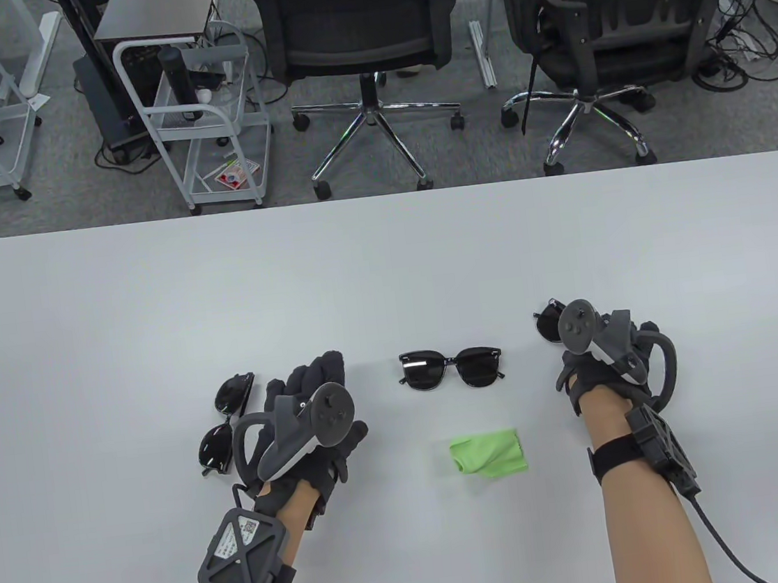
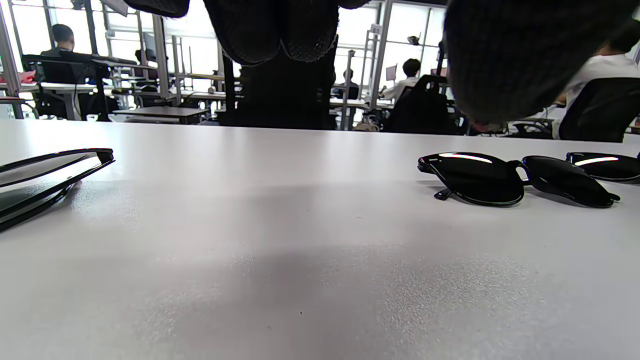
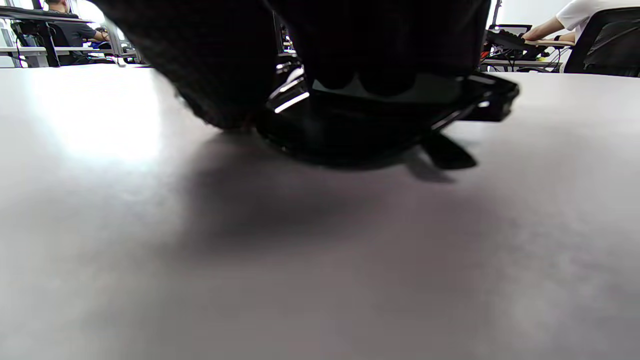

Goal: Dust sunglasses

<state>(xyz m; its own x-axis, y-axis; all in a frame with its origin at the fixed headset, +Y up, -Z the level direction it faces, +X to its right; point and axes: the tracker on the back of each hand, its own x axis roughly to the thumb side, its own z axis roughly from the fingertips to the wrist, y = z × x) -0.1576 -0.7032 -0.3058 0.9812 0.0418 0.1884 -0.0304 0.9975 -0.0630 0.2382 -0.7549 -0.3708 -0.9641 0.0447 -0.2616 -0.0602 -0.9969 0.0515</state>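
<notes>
Three black sunglasses lie on the white table (image 1: 386,264). One pair (image 1: 228,422) lies at the left, one (image 1: 452,367) in the middle, one (image 1: 545,321) at the right. A green cloth (image 1: 489,454) lies crumpled in front of the middle pair. My left hand (image 1: 315,384) lies open on the table between the left and middle pairs and holds nothing. My right hand (image 1: 578,347) covers the right pair. In the right wrist view its fingers (image 3: 380,75) and thumb grip that pair (image 3: 370,135), which stays on the table.
Two office chairs (image 1: 360,35) and wire carts (image 1: 201,116) stand beyond the table's far edge. The left wrist view shows the left pair (image 2: 45,175), the middle pair (image 2: 515,180) and bare table between them.
</notes>
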